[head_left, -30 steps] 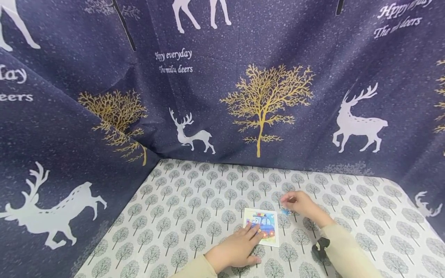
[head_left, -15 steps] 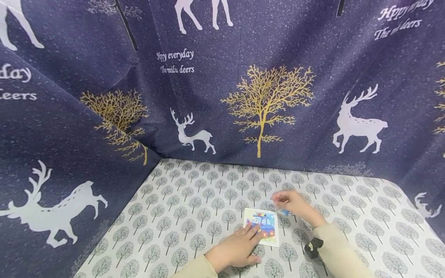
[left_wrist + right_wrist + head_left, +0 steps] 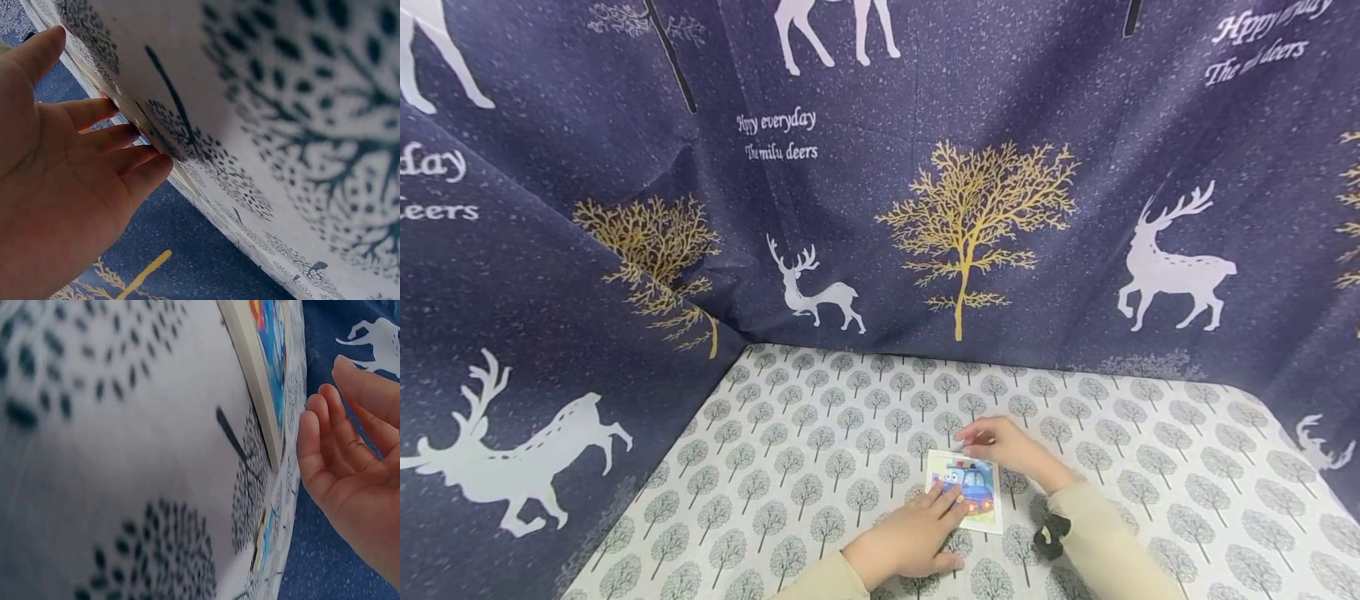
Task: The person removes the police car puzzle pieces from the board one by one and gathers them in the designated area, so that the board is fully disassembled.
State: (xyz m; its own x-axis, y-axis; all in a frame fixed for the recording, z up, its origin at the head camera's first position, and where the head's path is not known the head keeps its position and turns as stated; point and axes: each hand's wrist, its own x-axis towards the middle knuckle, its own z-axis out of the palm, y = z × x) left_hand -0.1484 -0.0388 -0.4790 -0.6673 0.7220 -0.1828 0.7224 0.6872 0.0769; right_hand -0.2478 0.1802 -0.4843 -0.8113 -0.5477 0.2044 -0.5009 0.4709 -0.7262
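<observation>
A square jigsaw puzzle (image 3: 983, 480) with a pale frame lies flat on the cloth, showing a blue cartoon car with eyes. My left hand (image 3: 917, 533) rests on its lower left part, fingers spread; in the left wrist view the fingertips (image 3: 164, 164) touch the puzzle's edge. Over the puzzle's far edge hovers my right hand (image 3: 1006, 446), fingers loosely bent and nothing seen between them. The right wrist view shows a loose blue puzzle piece (image 3: 265, 540) on the cloth beside the frame, apart from the hand. In the head view the right hand hides this piece.
A white cloth (image 3: 820, 467) printed with grey trees covers the table. Behind and to the left hangs a dark blue curtain (image 3: 850, 208) with deer and golden trees. A black band (image 3: 1051, 535) sits by the right sleeve.
My right hand has moved left from beside the loose puzzle piece to above the puzzle's far edge. My left hand and the puzzle have stayed put.
</observation>
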